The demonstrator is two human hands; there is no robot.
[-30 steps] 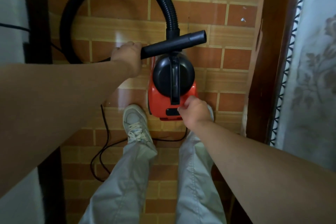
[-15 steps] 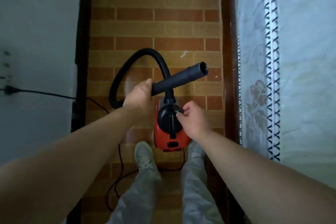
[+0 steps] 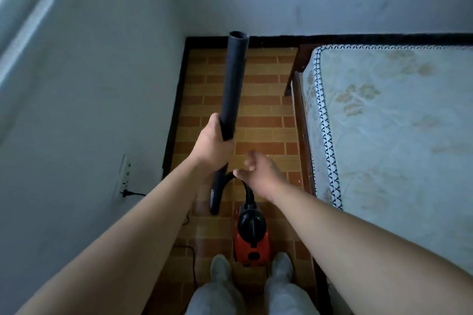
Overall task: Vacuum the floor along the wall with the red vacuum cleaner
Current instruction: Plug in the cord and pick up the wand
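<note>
The red vacuum cleaner (image 3: pixel 252 243) with a black top stands on the brick-patterned floor (image 3: pixel 263 120) between my shoes. Its black hose (image 3: pixel 217 194) loops up into the black tube (image 3: pixel 234 84), which points away from me toward the far wall. My left hand (image 3: pixel 213 147) grips the tube's lower end. My right hand (image 3: pixel 257 170) hovers just right of the left, fingers loosely curled, holding nothing, above the vacuum body.
A white wall (image 3: pixel 89 110) with a dark baseboard (image 3: pixel 176 110) runs along the left. A socket with a black plug (image 3: pixel 126 193) and cord sits low on it. A bed with a floral mattress (image 3: pixel 384 123) and wooden frame bounds the right side.
I have stood up and the view has risen. My right hand has left the vacuum's handle. My left hand has swung the tube from sideways to pointing forward.
</note>
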